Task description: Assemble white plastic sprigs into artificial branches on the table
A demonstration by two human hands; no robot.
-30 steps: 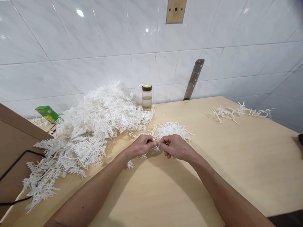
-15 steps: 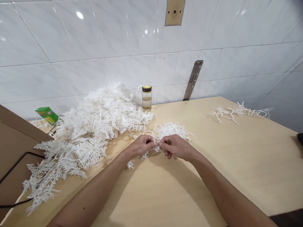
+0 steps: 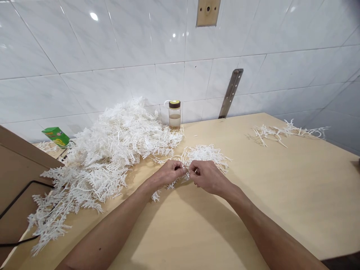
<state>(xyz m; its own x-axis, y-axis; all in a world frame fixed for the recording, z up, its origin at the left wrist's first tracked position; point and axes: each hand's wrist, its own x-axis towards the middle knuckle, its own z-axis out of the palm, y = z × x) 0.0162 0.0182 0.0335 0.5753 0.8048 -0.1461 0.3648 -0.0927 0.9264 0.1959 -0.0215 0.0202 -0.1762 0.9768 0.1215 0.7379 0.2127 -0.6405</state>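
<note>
My left hand (image 3: 170, 172) is closed in a pinch on a thin white plastic sprig (image 3: 171, 185), whose branching ends show below the fingers. Close to its right, my right hand (image 3: 206, 175) is also pinched, thumb against curled fingers. What sits between the right fingertips is too small to make out. Just beyond both hands lies a small heap of white sprigs (image 3: 206, 153) on the table. A far bigger pile of white branching sprigs (image 3: 123, 135) spreads to the left of my hands.
Bare white stems (image 3: 277, 132) lie on the wooden table (image 3: 295, 195) at the back right. A lidded bottle of liquid (image 3: 174, 119) stands by the tiled wall. At left are a green box (image 3: 56, 137) and a cardboard box (image 3: 19, 165). A metal bracket (image 3: 231, 93) leans against the wall.
My right hand has turned slightly, its fingers curling further in, and stays near the left fingertips. The left hand holds almost the same place. The view has shifted a little.
</note>
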